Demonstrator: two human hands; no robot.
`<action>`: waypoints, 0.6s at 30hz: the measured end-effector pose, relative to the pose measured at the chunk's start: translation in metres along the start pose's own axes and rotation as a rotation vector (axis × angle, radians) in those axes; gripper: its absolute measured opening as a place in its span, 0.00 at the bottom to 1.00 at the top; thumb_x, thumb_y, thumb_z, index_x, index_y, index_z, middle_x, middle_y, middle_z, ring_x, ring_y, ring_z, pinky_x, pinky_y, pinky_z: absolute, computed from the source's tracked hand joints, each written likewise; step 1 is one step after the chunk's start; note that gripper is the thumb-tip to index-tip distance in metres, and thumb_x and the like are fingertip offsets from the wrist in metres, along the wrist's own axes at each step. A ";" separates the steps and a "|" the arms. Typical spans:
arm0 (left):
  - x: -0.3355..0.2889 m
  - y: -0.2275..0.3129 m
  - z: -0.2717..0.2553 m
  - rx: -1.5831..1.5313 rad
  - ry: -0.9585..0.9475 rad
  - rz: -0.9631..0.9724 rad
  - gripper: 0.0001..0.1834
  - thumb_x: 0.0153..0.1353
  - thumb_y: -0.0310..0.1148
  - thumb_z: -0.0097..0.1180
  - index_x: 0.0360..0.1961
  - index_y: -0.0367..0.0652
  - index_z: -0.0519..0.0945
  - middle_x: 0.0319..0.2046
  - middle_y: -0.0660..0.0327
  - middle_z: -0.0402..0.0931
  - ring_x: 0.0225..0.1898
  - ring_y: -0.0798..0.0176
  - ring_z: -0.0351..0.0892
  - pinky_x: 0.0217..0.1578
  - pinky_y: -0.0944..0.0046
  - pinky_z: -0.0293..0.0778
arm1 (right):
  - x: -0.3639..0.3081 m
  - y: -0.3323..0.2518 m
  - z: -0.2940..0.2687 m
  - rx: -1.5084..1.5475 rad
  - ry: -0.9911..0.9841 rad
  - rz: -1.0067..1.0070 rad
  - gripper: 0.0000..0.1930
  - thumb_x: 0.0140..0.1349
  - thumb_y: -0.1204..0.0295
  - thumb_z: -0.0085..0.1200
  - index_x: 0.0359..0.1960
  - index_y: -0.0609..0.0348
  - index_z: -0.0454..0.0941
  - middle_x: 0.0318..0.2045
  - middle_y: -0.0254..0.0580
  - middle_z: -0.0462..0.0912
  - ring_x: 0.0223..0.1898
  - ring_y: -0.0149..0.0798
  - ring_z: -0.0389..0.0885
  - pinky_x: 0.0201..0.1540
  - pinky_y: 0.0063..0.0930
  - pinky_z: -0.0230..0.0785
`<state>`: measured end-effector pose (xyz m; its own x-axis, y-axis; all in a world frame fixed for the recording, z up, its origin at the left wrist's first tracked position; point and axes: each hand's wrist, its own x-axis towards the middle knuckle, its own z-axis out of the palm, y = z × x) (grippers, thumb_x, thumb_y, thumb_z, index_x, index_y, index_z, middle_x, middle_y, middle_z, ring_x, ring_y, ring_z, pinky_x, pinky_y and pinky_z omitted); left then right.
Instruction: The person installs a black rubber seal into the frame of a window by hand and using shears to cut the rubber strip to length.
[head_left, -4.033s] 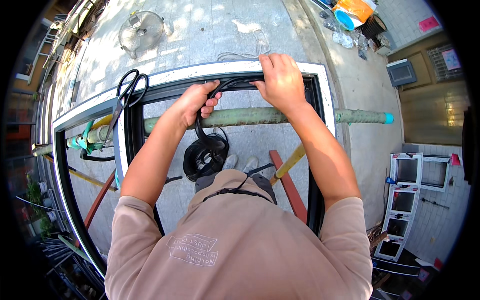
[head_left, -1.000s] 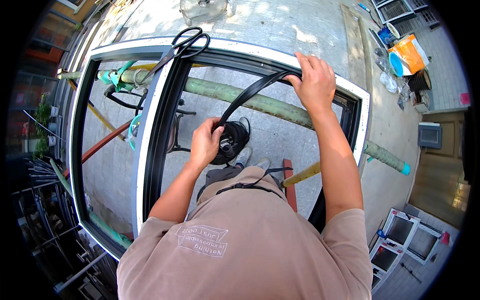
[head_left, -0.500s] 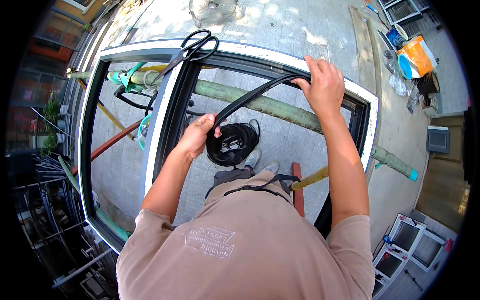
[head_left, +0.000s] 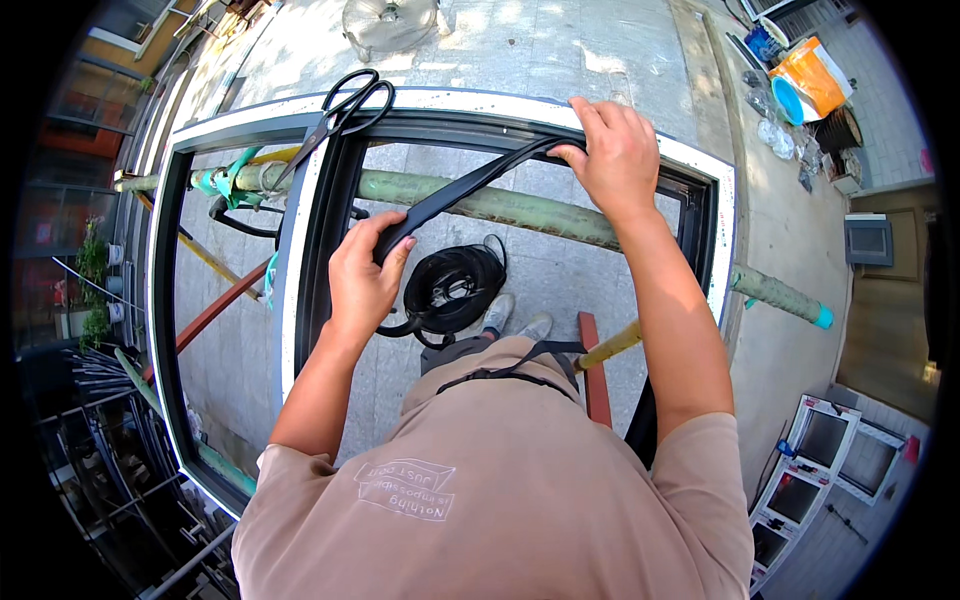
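Observation:
A black rubber sealing strip [head_left: 465, 187] runs slantwise between my two hands. My left hand [head_left: 367, 262] grips its lower end between thumb and fingers, beside the frame's middle bar. At the far side, my right hand [head_left: 615, 155] pinches the strip's other stretch against the inner edge of the window frame [head_left: 460, 100], which is white on top with dark inner channels. A loose coil of the same black strip [head_left: 455, 288] lies on the ground under the opening, near my shoes. Black-handled scissors [head_left: 345, 112] rest across the far rail, at the middle bar.
Green pipes [head_left: 490, 203] support the frame, with a red bar [head_left: 593, 370] and a yellow pole [head_left: 612, 347] close to my body. A fan [head_left: 390, 22] stands beyond. At right are an orange bag [head_left: 812, 78] and white framed panels [head_left: 810, 470]; metal racks [head_left: 110, 470] fill the left.
My left hand has shifted left along with the strip, which now stretches straighter toward the middle bar. My right hand remains at the far rail. The whole view has shifted slightly.

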<state>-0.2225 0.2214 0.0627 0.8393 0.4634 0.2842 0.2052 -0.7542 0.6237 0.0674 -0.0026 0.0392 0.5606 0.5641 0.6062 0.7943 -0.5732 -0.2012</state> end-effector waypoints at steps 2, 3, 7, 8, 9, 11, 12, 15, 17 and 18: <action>0.006 0.000 0.000 0.051 0.024 0.002 0.17 0.71 0.31 0.74 0.58 0.40 0.86 0.47 0.49 0.90 0.45 0.43 0.92 0.49 0.51 0.85 | -0.001 0.000 0.001 -0.002 -0.033 0.022 0.37 0.47 0.54 0.85 0.61 0.51 0.89 0.48 0.36 0.89 0.51 0.47 0.86 0.56 0.46 0.76; 0.010 -0.001 -0.001 0.089 0.008 0.010 0.15 0.77 0.34 0.68 0.58 0.39 0.85 0.46 0.47 0.90 0.46 0.40 0.92 0.48 0.47 0.85 | -0.002 0.001 0.002 0.001 -0.031 0.020 0.38 0.47 0.54 0.85 0.61 0.51 0.89 0.48 0.36 0.89 0.51 0.47 0.86 0.56 0.46 0.76; 0.030 0.001 -0.009 0.229 -0.114 -0.089 0.14 0.82 0.37 0.60 0.54 0.37 0.85 0.42 0.41 0.89 0.44 0.32 0.89 0.45 0.40 0.81 | -0.001 0.002 0.002 0.012 0.004 0.000 0.37 0.46 0.53 0.85 0.60 0.51 0.90 0.45 0.36 0.88 0.50 0.47 0.86 0.55 0.45 0.76; 0.037 0.000 -0.011 0.245 -0.154 -0.114 0.14 0.82 0.38 0.59 0.53 0.37 0.86 0.42 0.40 0.89 0.44 0.31 0.88 0.45 0.39 0.81 | -0.001 0.001 0.002 0.013 0.018 -0.008 0.37 0.45 0.54 0.85 0.59 0.52 0.90 0.44 0.37 0.88 0.49 0.46 0.85 0.55 0.44 0.76; 0.045 -0.002 -0.015 0.260 -0.193 -0.138 0.15 0.82 0.39 0.59 0.51 0.36 0.86 0.41 0.39 0.89 0.45 0.30 0.88 0.45 0.39 0.81 | -0.001 0.000 0.002 0.017 0.016 -0.005 0.37 0.45 0.54 0.85 0.59 0.52 0.90 0.44 0.37 0.88 0.49 0.46 0.85 0.56 0.44 0.76; 0.060 -0.001 -0.016 0.302 -0.219 -0.131 0.18 0.84 0.41 0.56 0.48 0.35 0.87 0.38 0.37 0.88 0.45 0.28 0.88 0.46 0.35 0.80 | -0.001 0.000 0.001 0.022 0.009 0.003 0.37 0.45 0.54 0.85 0.59 0.52 0.90 0.44 0.37 0.88 0.49 0.47 0.85 0.56 0.44 0.76; 0.070 0.000 -0.017 0.339 -0.244 -0.154 0.19 0.85 0.43 0.54 0.48 0.36 0.87 0.39 0.37 0.88 0.45 0.28 0.87 0.47 0.34 0.79 | -0.001 0.001 0.000 0.019 0.004 0.010 0.37 0.45 0.54 0.85 0.59 0.52 0.90 0.44 0.37 0.88 0.49 0.47 0.85 0.56 0.44 0.76; 0.100 -0.009 -0.017 0.377 -0.263 -0.182 0.21 0.85 0.45 0.52 0.46 0.37 0.87 0.39 0.37 0.88 0.46 0.28 0.87 0.48 0.34 0.79 | 0.001 -0.001 -0.002 0.022 -0.030 0.031 0.37 0.45 0.54 0.85 0.59 0.51 0.90 0.44 0.37 0.88 0.50 0.48 0.85 0.57 0.45 0.76; 0.114 -0.020 -0.010 0.449 -0.237 -0.102 0.21 0.85 0.45 0.52 0.45 0.36 0.86 0.38 0.37 0.88 0.46 0.28 0.87 0.49 0.33 0.79 | 0.004 -0.003 -0.006 0.026 -0.075 0.059 0.38 0.45 0.53 0.86 0.60 0.51 0.89 0.44 0.37 0.87 0.51 0.48 0.85 0.58 0.46 0.75; 0.119 -0.025 -0.006 0.486 -0.223 -0.061 0.21 0.85 0.45 0.52 0.44 0.36 0.86 0.38 0.37 0.88 0.45 0.28 0.87 0.49 0.33 0.79 | 0.006 -0.003 -0.008 0.030 -0.098 0.051 0.39 0.45 0.52 0.86 0.61 0.52 0.89 0.45 0.38 0.87 0.52 0.49 0.85 0.59 0.46 0.75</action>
<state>-0.1306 0.2986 0.0856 0.8941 0.4433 0.0636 0.4221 -0.8817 0.2106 0.0664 -0.0026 0.0499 0.6197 0.5907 0.5167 0.7698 -0.5855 -0.2539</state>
